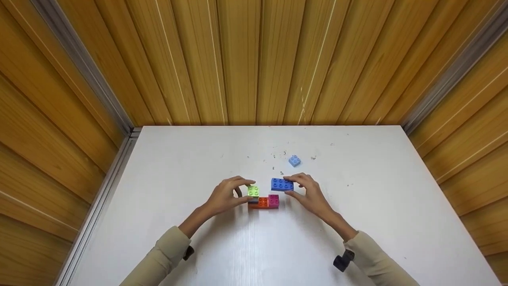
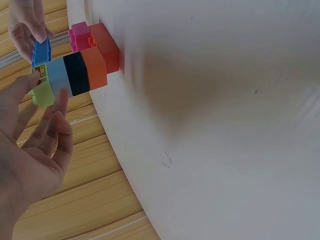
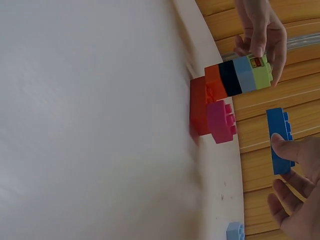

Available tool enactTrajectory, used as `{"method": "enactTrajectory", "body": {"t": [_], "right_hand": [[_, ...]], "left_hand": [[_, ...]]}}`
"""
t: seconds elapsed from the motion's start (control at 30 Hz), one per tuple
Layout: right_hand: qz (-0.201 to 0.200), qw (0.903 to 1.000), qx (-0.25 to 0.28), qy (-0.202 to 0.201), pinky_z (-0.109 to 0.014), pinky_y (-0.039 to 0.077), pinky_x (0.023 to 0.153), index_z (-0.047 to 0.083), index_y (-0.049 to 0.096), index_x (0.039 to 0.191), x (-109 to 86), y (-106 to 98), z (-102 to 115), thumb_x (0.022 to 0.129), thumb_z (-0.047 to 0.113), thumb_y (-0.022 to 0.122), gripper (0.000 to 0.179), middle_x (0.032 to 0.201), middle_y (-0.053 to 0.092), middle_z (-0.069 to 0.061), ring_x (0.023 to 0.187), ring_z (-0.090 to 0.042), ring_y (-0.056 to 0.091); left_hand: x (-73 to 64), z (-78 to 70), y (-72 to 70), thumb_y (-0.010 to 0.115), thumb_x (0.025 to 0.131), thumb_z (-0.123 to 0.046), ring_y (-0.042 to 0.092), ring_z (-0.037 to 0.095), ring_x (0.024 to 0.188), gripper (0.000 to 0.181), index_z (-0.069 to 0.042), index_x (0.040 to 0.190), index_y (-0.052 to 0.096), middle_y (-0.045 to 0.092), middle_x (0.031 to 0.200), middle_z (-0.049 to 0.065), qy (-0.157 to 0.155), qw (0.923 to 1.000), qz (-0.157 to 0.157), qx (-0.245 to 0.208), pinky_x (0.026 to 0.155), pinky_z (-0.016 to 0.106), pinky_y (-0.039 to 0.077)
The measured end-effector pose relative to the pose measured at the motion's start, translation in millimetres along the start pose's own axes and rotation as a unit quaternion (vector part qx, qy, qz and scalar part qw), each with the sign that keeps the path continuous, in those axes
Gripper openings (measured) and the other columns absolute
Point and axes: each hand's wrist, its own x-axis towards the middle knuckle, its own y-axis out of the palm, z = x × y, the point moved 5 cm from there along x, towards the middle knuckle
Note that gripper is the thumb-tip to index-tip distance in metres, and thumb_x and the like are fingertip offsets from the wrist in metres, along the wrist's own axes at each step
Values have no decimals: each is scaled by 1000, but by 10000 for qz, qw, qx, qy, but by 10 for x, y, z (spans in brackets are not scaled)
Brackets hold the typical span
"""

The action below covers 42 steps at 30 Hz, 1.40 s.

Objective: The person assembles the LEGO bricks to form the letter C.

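A toy-brick stack stands on the table. Its base is a long red-orange brick [image 3: 198, 112], topped at the left end by an orange brick [image 3: 215, 81], then black [image 3: 230, 79], grey-blue [image 3: 245, 74] and a lime-green brick [image 1: 253, 191] with a printed picture. A pink brick [image 1: 273, 200] sits on the base's right end. Thumb and fingers of my left hand [image 1: 226, 195] pinch the stack's upper part at the lime-green brick. In my right hand [image 1: 311, 195], a long blue brick [image 1: 281, 184] is pinched by its right end, studs up, raised above the pink brick's level.
Farther back on the white table [image 1: 166, 167] lies a small light blue brick [image 1: 294, 161], with dark specks scattered near it. Wood-patterned panels [image 1: 238, 63] rise behind the table and along both sides. A metal rail [image 1: 101, 206] runs along the left edge.
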Motion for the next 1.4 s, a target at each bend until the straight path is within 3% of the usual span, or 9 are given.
{"method": "enactTrajectory", "body": {"t": [0.13, 0.47, 0.7, 1.1, 1.4], "right_hand": [[49, 9993, 275, -231, -42, 56, 88, 10, 73, 125, 28, 29, 136, 84, 10, 83, 43, 118, 72, -7, 108, -25, 64], [367, 9945, 655, -734, -37, 59, 85, 8, 71, 127, 79, 162, 301, 85, 7, 81, 43, 116, 71, -7, 102, -22, 65], [688, 9895, 702, -1056, -37, 58, 81, 9, 73, 125, 91, 230, 318, 85, 4, 80, 41, 113, 68, -9, 98, -21, 64], [1403, 9850, 263, -971, -28, 59, 81, 11, 71, 130, 184, 178, 395, 91, 13, 77, 40, 116, 62, -11, 100, -23, 61], [1841, 9786, 262, -883, -34, 60, 76, 6, 70, 130, 239, 203, 433, 91, 14, 77, 40, 111, 62, -13, 99, -23, 60]], "left_hand": [[-11, 12, -13, 83, 86, -19, 69, 16, 75, 37, -8, 121, 74, 75, 109, 6, 5, 9998, -93, -172, 72, 45, 59], [-1, 49, 16, 83, 86, -18, 71, 20, 75, 35, -7, 119, 75, 76, 108, 9, -67, 9985, -94, -532, 68, 22, 56], [4, 86, 47, 82, 87, -17, 71, 19, 77, 35, -6, 119, 75, 76, 108, 10, -149, 9974, -61, -701, 69, 26, 57], [39, 106, 41, 83, 86, -17, 71, 19, 75, 36, -5, 120, 76, 76, 106, 12, -97, 9972, -54, -743, 66, 19, 54], [16, 114, 46, 83, 86, -19, 70, 18, 75, 37, -5, 119, 76, 76, 106, 11, -171, 9971, -16, -741, 66, 19, 54]]}}
